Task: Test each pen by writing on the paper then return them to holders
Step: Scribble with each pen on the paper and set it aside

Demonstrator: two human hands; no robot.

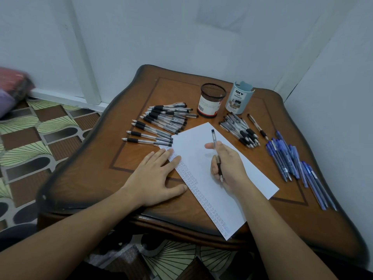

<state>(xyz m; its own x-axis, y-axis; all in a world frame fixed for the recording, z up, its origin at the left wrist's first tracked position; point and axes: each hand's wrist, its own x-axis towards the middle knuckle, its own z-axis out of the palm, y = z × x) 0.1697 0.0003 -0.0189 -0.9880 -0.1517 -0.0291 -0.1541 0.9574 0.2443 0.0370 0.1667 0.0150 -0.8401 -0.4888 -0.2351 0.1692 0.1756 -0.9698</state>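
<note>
- Pen, clear-barrelled with a black rubber grip and dark end cap (214,139): held in the right hand (228,164) over the middle of the sheet. Capped end points away toward the holders, and the tip is down by the heel of the hand.
- Right-hand fingers (215,168) are curled round the grip section, grasping the pen. Whether the tip touches the paper cannot be told.
- Left hand (155,174) lies flat with straight, spread fingers holding nothing. Its fingertips press on the near-left edge of the sheet and its palm is on the wood.
- White rectangular sheet of paper (218,199) lies at a slant across the brown wooden tabletop (125,154), its near corner past the front edge.
- A narrow column of small blue handwriting (193,184) runs down the sheet's left long edge. It is too small to read.
- Black wire-mesh cup holder with a white and red label (211,101) stands upright at the back of the tabletop, beyond the sheet.
- Pale blue round holder printed "DIY" (240,100) stands upright just beside it on the right.
- Loose pile of clear black-grip pens (161,122) lies left of the sheet, the nearest ones touching its far-left corner.
- Second, tighter bunch of the same pens (242,130) lies right of the sheet, below the blue holder.
- One brownish pen (258,127) lies alone beside that bunch.
- Blue-bodied pens (282,158) are spread along the tabletop's right side.
- Patterned green-and-brown floor (30,138) shows to the left.
</note>
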